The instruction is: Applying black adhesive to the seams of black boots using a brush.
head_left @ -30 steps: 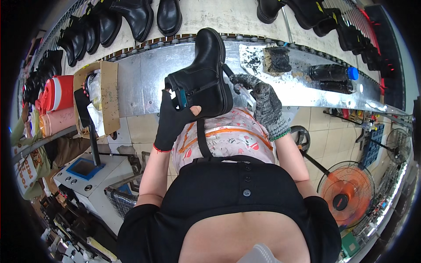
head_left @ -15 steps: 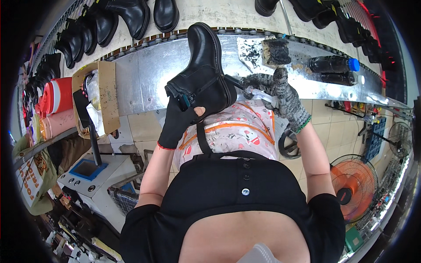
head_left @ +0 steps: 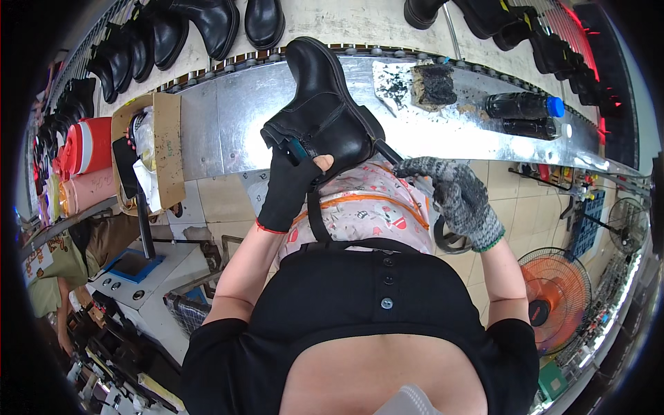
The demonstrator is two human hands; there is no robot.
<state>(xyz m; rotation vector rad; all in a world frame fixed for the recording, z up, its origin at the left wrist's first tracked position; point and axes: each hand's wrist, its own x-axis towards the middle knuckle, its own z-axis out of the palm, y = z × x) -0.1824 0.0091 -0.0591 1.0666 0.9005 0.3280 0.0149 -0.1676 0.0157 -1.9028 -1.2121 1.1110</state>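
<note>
A black leather ankle boot (head_left: pixel 319 104) lies tilted over the front edge of the metal bench, its toe away from me. My left hand (head_left: pixel 292 181), in a black fingerless glove, is closed on its upper near the shaft opening, thumb pressed on the leather. My right hand (head_left: pixel 460 197) wears a grey knitted glove and is closed around a slim tool with a dark end (head_left: pixel 389 151). That dark end meets the edge of the boot's heel. The tool's other end is hidden by the glove, so its exact kind cannot be told.
Along the metal bench (head_left: pixel 242 124) lie a stained white cloth (head_left: pixel 389 81), a blackened sponge block (head_left: pixel 434 86) and dark bottles (head_left: pixel 519 106). A conveyor (head_left: pixel 339 17) behind carries several black boots. A cardboard box (head_left: pixel 168 149) stands left; an orange fan (head_left: pixel 553 297) is at right.
The right hand has moved down and toward me, turning so the tool's pale body no longer shows. Its dark end has gone lower along the heel. The boot has tilted, heel rightward.
</note>
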